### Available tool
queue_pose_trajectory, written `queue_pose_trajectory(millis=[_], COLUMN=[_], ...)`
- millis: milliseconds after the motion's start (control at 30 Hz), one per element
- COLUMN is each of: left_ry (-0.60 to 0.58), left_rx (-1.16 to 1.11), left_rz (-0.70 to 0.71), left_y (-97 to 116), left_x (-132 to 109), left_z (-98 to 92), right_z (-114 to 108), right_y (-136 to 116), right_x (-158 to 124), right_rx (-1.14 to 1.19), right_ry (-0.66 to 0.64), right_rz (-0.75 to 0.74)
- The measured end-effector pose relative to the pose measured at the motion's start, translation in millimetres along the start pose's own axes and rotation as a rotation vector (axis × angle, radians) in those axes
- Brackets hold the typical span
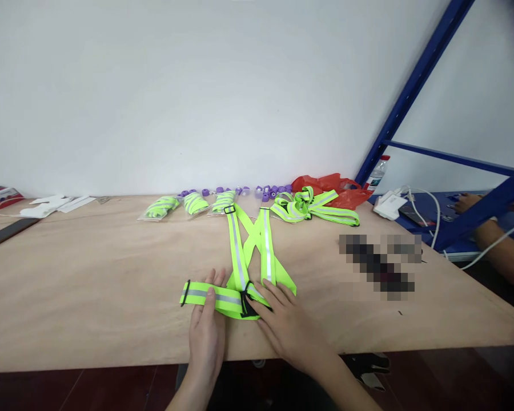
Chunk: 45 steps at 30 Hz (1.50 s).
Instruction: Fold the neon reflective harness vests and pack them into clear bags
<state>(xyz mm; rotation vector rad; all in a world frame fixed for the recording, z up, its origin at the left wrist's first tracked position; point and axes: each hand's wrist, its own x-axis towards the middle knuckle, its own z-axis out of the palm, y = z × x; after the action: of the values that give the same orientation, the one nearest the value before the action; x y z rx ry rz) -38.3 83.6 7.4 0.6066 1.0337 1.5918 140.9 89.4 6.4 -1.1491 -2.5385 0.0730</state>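
Under the right grip (290, 322), and stretching away ahead of it, a yellow-green reflective harness (267, 251) lies on the bench (111, 285); that grip rests loosely spread over its black joining piece (247, 304), clasping nothing visible, while the left grip (208, 325) pinches a side band (229, 298) between thumb and fingers. Farther ahead of both sit three bagged bundles (196, 202), purple pieces (275, 189), a loose strap bundle (334, 215) and a red bag (351, 197)
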Motion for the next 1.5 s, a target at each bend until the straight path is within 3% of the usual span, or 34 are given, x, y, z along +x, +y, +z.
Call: queue_pose_trajectory(millis=[267, 433, 533, 667, 733, 867, 933, 1033, 1167, 1300, 1500], left_ry=[-0.236, -0.283, -0.389, -0.58, -0.634, -0.665, -0.703, -0.784, -0.885, -0.954, -0.769], left_rx=[0.445, 0.429, 0.539, 1.007, 1.183, 1.367, 1.405, 1.423, 1.39, 1.35, 1.409], left_rz=[0.215, 0.181, 0.204, 0.44, 0.54, 0.633, 0.661, 0.683, 0.68, 0.746, 0.841], left_y=[-17, -22, -23, -29, -32, -35, -32, -23, -10, 0, 4], left_x=[-5, -5, -2, 1, 1, 0, 1, 5, 13, 16, 14], left_z=[35.7, 36.8, 33.6, 30.9, 31.6, 34.7, 35.6, 35.6, 31.3, 17.6, -8.0], right_z=[0, 12, 15, 12, 7, -5, -11, -16, -24, -38, -53], right_y=[-3, 3, 8, 19, 24, 26, 24, 20, 22, 36, 56], right_x=[-6, -17, -28, -53, -67, -86, -86, -76, -52, -41, -49], right_rx=[0.147, 0.355, 0.443, 0.374, 0.308, 0.147, 0.061, 0.045, 0.126, 0.227, 0.308], right_ry=[0.012, 0.19, 0.33, 0.562, 0.618, 0.677, 0.712, 0.598, 0.238, 0.039, -0.049], right_rz=[0.135, 0.391, 0.558, 0.745, 0.807, 0.878, 0.841, 0.57, 0.21, 0.168, 0.224])
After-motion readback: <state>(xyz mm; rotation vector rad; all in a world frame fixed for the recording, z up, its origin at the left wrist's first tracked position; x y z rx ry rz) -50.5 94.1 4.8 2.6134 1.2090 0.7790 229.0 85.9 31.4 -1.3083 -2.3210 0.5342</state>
